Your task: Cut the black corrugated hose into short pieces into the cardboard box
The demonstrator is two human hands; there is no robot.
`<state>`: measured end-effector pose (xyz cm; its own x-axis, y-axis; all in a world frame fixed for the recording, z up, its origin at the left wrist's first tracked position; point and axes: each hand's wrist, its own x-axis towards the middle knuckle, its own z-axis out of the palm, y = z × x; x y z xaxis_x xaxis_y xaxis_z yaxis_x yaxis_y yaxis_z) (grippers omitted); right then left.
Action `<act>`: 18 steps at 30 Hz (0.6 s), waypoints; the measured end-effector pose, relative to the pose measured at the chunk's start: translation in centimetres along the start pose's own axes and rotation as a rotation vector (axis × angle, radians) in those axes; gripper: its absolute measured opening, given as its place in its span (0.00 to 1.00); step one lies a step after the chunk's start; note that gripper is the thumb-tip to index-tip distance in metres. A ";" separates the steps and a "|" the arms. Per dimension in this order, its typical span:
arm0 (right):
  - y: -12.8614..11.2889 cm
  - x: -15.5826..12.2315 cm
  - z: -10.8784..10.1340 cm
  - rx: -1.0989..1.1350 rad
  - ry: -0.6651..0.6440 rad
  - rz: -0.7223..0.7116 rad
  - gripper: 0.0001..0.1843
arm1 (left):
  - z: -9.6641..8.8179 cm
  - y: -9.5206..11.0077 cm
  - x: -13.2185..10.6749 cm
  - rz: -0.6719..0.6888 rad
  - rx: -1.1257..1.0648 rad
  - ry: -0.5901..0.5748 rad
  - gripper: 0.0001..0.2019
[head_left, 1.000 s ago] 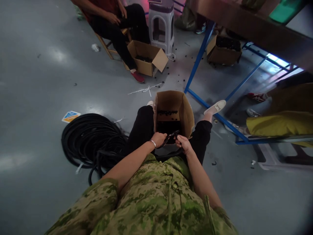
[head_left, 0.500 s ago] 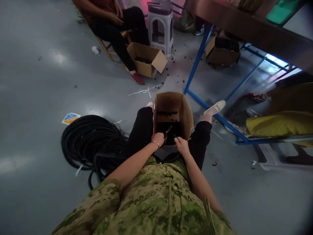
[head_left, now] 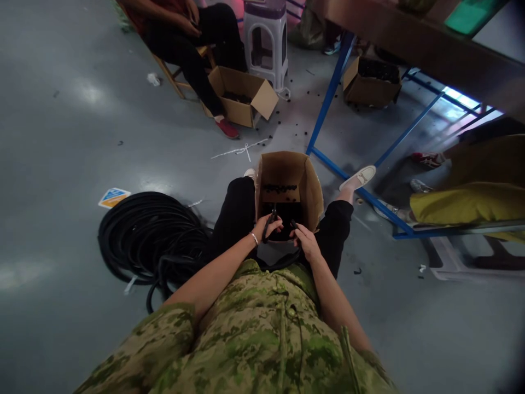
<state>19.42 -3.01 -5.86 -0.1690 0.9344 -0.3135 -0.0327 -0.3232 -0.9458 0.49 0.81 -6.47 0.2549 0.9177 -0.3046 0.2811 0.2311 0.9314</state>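
Note:
Over the mouth of a cardboard box (head_left: 310,180) between my knees, my left hand (head_left: 264,225) grips black-handled scissors (head_left: 270,221), their blades pointing away from me. To its right, my right hand (head_left: 305,239) pinches the end of a black hose (head_left: 292,224). The hose passes under my hand and across my lap, and seems to lead to the large black coil (head_left: 139,235) on the floor at my left. Small black pieces (head_left: 281,188) lie on a flap inside the box, and its bottom is dark.
A seated co-worker (head_left: 192,60) has an open box (head_left: 241,115) of dark pieces in front, beside a grey stool (head_left: 268,49). Blue table legs (head_left: 328,104) stand close to my right foot. Another full box (head_left: 371,90) is under the table. Black scraps lie about the floor.
My left hand has turned and lifted slightly, so the scissors now point more straight ahead. My right hand's fingers have shifted on the hose end. The whole view has moved slightly.

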 end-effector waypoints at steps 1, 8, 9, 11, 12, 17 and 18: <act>0.1 -0.1 0.0 -0.037 -0.010 -0.018 0.23 | -0.1 0.3 -0.2 0.006 -0.078 0.002 0.12; 1.3 0.0 0.2 -0.394 -0.012 -0.184 0.18 | 1.1 1.1 -1.1 -0.053 -0.302 -0.010 0.20; 1.3 0.0 0.3 -0.414 -0.010 -0.195 0.17 | 1.4 1.0 -1.1 -0.070 -0.316 -0.003 0.20; 1.3 -0.1 0.4 -0.412 -0.011 -0.189 0.17 | 1.6 0.9 -1.0 -0.081 -0.333 0.007 0.20; 1.2 -0.1 0.4 -0.389 -0.011 -0.173 0.18 | 1.7 0.9 -0.9 -0.078 -0.337 0.014 0.19; 0.5 -0.1 0.6 -0.233 -0.028 -0.072 0.18 | 0.7 0.8 -0.7 -0.058 -0.329 0.059 0.16; 0.4 -0.1 0.5 -0.209 -0.017 -0.067 0.17 | 0.5 0.8 -0.7 -0.052 -0.321 0.039 0.16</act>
<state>18.93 -3.29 -6.16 -0.1900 0.9495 -0.2497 0.1600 -0.2209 -0.9621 1.00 0.21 -5.60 0.2101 0.9124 -0.3512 -0.0149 0.3622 0.9320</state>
